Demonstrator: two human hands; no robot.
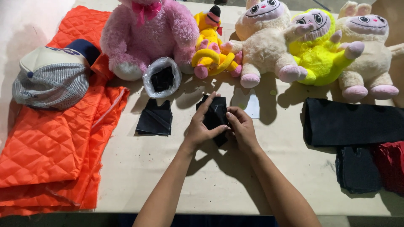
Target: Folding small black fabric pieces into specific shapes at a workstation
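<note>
Pale worktable (176,176), scuffed, lit from above; hard shadows under everything. I logged both hands at centre, working one small black fabric piece (213,112) flat on the table. Left hand (201,126) lay over its left side, fingers spread, thumb pinching the lower edge; looked like pinning it down so it wouldn't shift. Right hand (240,126) curled onto the right edge, fingertips clamped on the cloth, prob. to fold or align. Neither hand let go.

Counts, as seen:
- plush toys along far edge: 5 — pink bear (145,35), small yellow toy (212,44), cream toy (263,42), bright yellow toy (317,50), 2nd cream toy (370,50). Sat upright in a row, clear of the work area.
- black cut-piece stack (155,117), left of hands: 1.
- clear bag of black pieces (162,77): 1, mouth open.
- white slip (252,105): 1.
- orange quilted cloth (54,138), far left: 1, w/ cap (50,75) on it.
- right side: folded black fabric (353,122), dark pile (357,168), red pile (391,164).
</note>
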